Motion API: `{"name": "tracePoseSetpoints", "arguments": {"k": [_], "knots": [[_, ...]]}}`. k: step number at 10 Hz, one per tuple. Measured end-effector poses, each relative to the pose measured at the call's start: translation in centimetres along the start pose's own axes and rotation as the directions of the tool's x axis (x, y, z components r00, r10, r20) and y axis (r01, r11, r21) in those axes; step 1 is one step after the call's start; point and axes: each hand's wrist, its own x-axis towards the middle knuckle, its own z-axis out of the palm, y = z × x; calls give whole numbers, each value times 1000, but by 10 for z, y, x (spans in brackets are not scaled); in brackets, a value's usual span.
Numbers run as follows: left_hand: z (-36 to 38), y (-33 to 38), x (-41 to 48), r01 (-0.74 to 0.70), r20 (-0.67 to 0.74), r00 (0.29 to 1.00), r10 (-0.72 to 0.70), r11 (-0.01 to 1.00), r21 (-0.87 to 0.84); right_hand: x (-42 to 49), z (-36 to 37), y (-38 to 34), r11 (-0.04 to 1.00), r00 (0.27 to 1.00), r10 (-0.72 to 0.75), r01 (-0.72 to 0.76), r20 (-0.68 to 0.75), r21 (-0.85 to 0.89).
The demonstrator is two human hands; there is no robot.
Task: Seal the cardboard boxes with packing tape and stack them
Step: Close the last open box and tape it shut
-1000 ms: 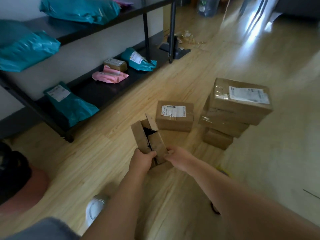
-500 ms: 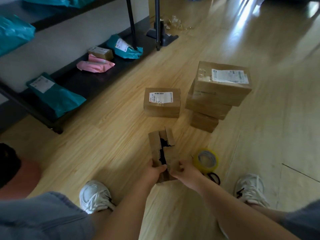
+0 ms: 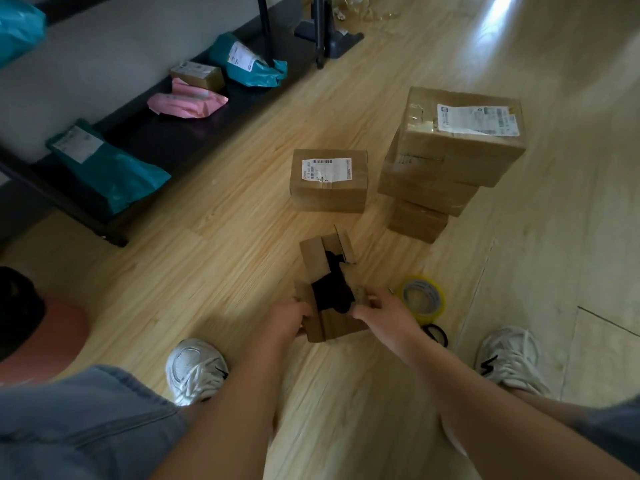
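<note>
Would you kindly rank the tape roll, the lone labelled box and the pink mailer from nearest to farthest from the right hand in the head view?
1. Tape roll, on the floor just right of the right hand holding the open box.
2. Lone labelled box, ahead on the floor.
3. Pink mailer, far left on the shelf.

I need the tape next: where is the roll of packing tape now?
In the head view, the roll of packing tape lies on the floor right of centre, beyond the right hand, between the open box and the right shoe.
</note>
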Motion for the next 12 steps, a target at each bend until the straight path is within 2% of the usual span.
{"name": "tracePoseSetpoints", "arguments": {"k": [1,3,4,5,7,8,9,10,11,12], "knots": [[0,-1,-6,9,2,1000,-9,1000,22,-3,-7,-4,1000,999,19,-18,34,-14],[4,-3,-12,-74,29,997,74,997,-24,-1,-5,-2,981,988,154,-150,-27,126],[6,-6,-12,-160,-23,987,159,982,-96,1,-6,1,952,974,215,-193,-69,238],[7,-2,-13,-174,-68,984,166,975,-138,5,-9,8,931,968,226,-183,-106,316],[5,-5,-4,-137,-120,984,132,990,-39,5,-16,13,927,969,230,-191,-87,322],[7,-4,-2,-182,-132,973,190,981,72,13,-12,11,913,955,293,-263,-53,311],[13,0,-2,-233,-173,951,256,962,142,15,-7,14,932,959,282,-267,-27,246],[14,7,-4,-248,-293,907,303,946,210,10,-1,17,953,980,200,-199,19,229],[13,8,-6,-258,-326,875,358,914,312,3,-1,16,953,983,181,-182,26,241],[10,12,-6,-282,-265,905,333,935,215,5,-4,11,931,969,243,-245,44,272]]}}
